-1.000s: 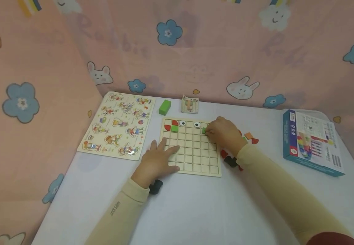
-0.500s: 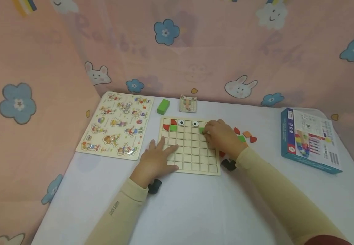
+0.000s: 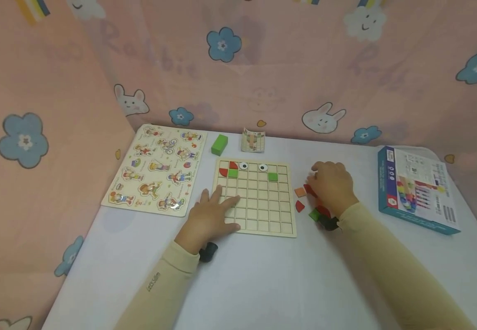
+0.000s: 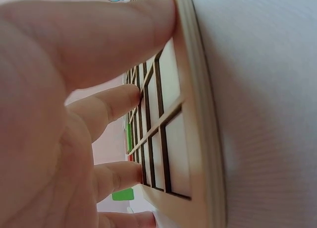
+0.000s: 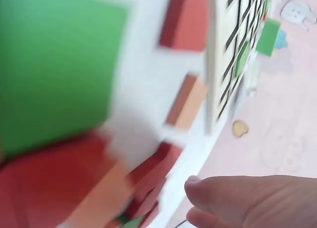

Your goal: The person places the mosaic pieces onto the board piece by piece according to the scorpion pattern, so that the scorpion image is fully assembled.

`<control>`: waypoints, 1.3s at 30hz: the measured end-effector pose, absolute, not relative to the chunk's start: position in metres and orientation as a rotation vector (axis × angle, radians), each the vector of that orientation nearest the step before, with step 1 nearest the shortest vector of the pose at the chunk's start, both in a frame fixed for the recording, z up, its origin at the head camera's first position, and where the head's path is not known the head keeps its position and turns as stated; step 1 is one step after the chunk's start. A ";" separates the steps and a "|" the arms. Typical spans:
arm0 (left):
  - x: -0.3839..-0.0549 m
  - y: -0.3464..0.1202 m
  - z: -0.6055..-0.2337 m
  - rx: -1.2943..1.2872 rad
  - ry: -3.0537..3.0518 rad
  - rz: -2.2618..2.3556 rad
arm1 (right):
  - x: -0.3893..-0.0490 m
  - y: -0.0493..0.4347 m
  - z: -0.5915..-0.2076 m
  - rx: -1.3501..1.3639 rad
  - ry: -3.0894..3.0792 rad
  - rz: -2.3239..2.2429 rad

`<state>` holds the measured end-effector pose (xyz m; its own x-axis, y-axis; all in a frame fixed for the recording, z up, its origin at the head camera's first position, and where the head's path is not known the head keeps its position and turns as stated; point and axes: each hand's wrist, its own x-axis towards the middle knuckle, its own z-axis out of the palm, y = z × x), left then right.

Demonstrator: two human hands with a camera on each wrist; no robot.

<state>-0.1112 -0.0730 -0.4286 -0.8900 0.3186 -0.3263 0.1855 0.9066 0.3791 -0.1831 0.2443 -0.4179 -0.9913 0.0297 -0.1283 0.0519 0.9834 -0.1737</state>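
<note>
Left fingers (image 3: 231, 201) spread wide, touching the grid board (image 3: 259, 213); right fingers (image 3: 320, 168) bend near a red piece (image 3: 309, 189), grip unclear.

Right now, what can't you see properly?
Head view: how many loose pieces; the right hand covers some.
Head view: print on the little card; too small.
Right wrist view: full shape of the nearest green piece; blurred, cut off by the left edge.
Left wrist view: part of the grid board, behind the left hand.
</note>
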 end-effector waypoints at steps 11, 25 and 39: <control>-0.111 -0.073 -0.429 0.370 2.687 0.469 | -0.181 0.262 -0.429 0.146 2.970 -0.274; -0.111 -0.073 -0.429 0.370 2.682 0.475 | -0.189 0.270 -0.427 0.067 2.933 -0.545; -0.111 -0.073 -0.427 0.360 2.679 0.487 | -0.191 0.272 -0.427 0.002 2.927 -0.404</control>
<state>-0.1108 -0.0728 -0.4266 -0.8901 0.3141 -0.3302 0.1778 0.9065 0.3830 -0.1909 0.2717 -0.4271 -0.9825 -0.0239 -0.1846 0.0270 0.9629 -0.2685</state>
